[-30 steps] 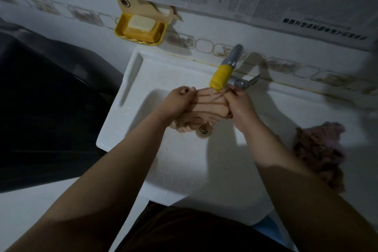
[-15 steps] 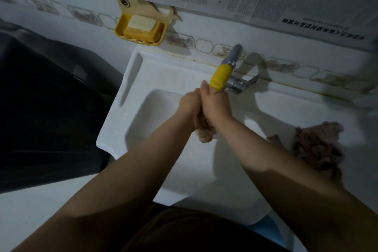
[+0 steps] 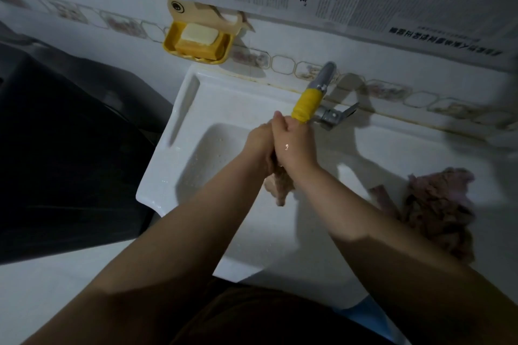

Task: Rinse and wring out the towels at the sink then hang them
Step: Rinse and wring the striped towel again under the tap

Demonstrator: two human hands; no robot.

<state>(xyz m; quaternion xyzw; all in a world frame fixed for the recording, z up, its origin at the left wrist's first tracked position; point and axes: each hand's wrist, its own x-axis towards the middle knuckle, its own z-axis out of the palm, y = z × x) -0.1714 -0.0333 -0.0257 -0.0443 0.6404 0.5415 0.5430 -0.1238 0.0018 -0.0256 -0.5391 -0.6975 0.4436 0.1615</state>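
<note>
Wringing step in hand; left hand [image 3: 259, 145] and right hand [image 3: 294, 145] pressed together, fingers clenched round the peach towel [image 3: 280, 185] below the faucet [image 3: 307, 105]; next, by judgement: a final twist, then hanging; second towel [image 3: 440, 204] lies right of faucet.

Glossy white sink [image 3: 179, 154], fluffy cloth towel [image 3: 280, 183], metal tap [image 3: 325, 77]

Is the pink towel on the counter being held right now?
No: the crumpled pink towel lies untouched on the white counter, while both hands, left and right, grip the beige towel over the basin.
</note>
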